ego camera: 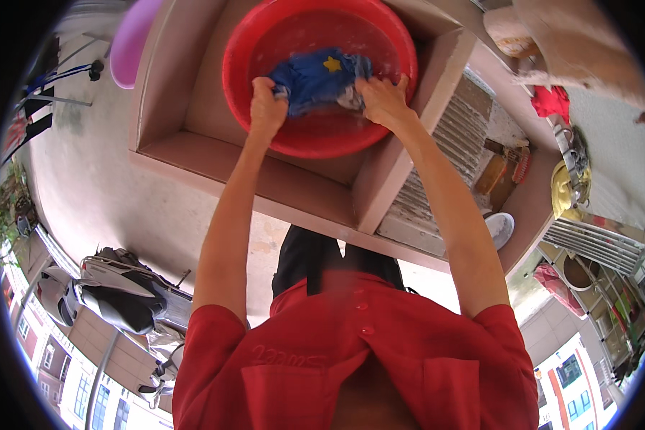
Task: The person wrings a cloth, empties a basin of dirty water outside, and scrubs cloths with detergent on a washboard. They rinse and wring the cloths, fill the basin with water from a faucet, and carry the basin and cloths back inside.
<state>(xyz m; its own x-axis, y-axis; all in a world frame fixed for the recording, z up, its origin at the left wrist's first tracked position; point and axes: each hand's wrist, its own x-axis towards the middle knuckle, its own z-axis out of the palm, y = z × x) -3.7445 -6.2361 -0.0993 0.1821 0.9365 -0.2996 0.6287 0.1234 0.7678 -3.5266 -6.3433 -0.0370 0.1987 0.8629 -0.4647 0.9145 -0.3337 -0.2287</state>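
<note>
A wet blue cloth item (312, 80) with a yellow star patch (332, 64) stretches between my hands, over the water in a red plastic basin (236, 75). My left hand (269, 105) grips its left end near the basin's rim. On the other side, my right hand (384, 99) grips the right end, where a pale, greyish part of the cloth bunches under the fingers. Folds and blur hide the exact kind of garment. The basin stands in the left compartment of a pinkish stone sink (301, 177).
Right of the divider lies a ribbed washboard surface (451, 140), with a soap bar (491, 174), a red brush (522, 164) and a white bowl (499, 230) beside it. A purple basin (131, 48) is at upper left. A scooter (123, 301) stands behind me, left.
</note>
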